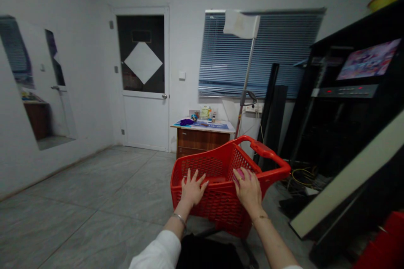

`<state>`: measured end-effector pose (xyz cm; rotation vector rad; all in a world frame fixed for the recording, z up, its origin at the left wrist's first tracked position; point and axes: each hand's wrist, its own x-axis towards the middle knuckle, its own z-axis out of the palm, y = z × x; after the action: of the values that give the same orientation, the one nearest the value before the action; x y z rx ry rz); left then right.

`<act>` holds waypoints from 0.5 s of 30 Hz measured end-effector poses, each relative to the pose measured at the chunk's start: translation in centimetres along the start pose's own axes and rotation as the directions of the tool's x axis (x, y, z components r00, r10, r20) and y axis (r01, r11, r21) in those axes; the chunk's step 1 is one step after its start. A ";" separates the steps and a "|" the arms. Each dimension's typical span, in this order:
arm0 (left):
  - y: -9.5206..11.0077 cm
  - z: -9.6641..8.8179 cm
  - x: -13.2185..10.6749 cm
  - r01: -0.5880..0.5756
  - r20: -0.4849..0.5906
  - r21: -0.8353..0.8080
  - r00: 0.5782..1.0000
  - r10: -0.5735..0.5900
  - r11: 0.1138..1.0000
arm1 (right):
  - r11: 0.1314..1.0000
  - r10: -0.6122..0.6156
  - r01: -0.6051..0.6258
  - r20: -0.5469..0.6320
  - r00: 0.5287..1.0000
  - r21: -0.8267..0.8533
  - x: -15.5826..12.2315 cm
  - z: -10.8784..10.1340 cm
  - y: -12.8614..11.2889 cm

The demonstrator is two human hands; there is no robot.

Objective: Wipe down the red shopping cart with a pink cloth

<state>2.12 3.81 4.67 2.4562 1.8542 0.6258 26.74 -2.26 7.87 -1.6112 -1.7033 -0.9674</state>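
A red plastic shopping basket with a mesh wall and a raised handle stands tilted in front of me. My left hand lies flat on its near rim with the fingers spread apart. My right hand rests on the rim further right, its fingers curled over the edge beside a small pink thing inside the basket. I cannot make out whether the right fingers grip the pink thing or only the rim. A bracelet sits on each wrist.
A low wooden cabinet with bottles on top stands against the far wall, beside a white door. A pole lamp leans by the blinds. Black shelving with a screen and cables fill the right. Grey tiled floor stretches left.
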 end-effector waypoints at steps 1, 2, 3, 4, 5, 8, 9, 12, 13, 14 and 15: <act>-0.1 -0.1 0.0 -0.005 0.001 0.000 1.000 0.005 1.000 | 1.000 -0.028 0.027 0.016 0.999 0.014 0.1 -0.1 0.5; -0.3 -0.2 0.0 -0.009 0.001 -0.001 1.000 0.009 1.000 | 0.999 -0.030 0.029 0.022 0.999 0.017 0.4 -0.2 1.5; -0.4 -0.3 0.0 -0.012 0.002 -0.002 1.000 0.012 1.000 | 1.000 -0.005 0.005 0.015 1.000 0.007 0.8 -0.4 2.9; -0.4 -0.4 0.0 -0.012 0.004 -0.004 1.000 0.012 1.000 | 0.999 0.044 -0.044 -0.003 0.999 -0.012 1.3 -0.6 4.6; -0.4 -0.4 0.0 -0.012 0.004 -0.006 1.000 0.012 1.000 | 0.993 0.110 -0.111 -0.035 0.993 -0.035 1.9 -0.8 6.4; 0.0 -0.4 0.0 -0.007 -0.004 -0.005 1.000 0.007 1.000 | 0.962 0.258 -0.267 -0.131 0.957 -0.061 3.1 -1.2 10.3; 0.1 -0.4 0.0 -0.003 -0.007 -0.002 1.000 0.003 1.000 | 0.954 0.281 -0.294 -0.153 0.947 -0.063 3.2 -1.2 10.6; 0.6 -0.3 0.0 0.011 -0.006 0.003 1.000 -0.011 1.000 | 0.947 0.295 -0.312 -0.176 0.939 -0.076 2.5 -0.8 8.0; 0.7 -0.2 0.0 0.013 -0.004 0.002 1.000 -0.013 1.000 | 0.954 0.276 -0.292 -0.168 0.946 -0.075 2.0 -0.5 6.2; 0.8 -0.2 -0.1 0.014 -0.001 0.001 1.000 -0.014 1.000 | 0.965 0.242 -0.253 -0.147 0.959 -0.067 1.5 -0.2 4.3; 0.8 -0.3 -0.1 0.016 0.001 0.001 1.000 -0.016 1.000 | 0.980 0.185 -0.192 -0.118 0.976 -0.051 0.9 0.1 2.4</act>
<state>2.79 3.38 5.06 2.4388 1.8722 0.6229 29.03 -1.72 8.82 -1.6904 -1.4296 -1.0047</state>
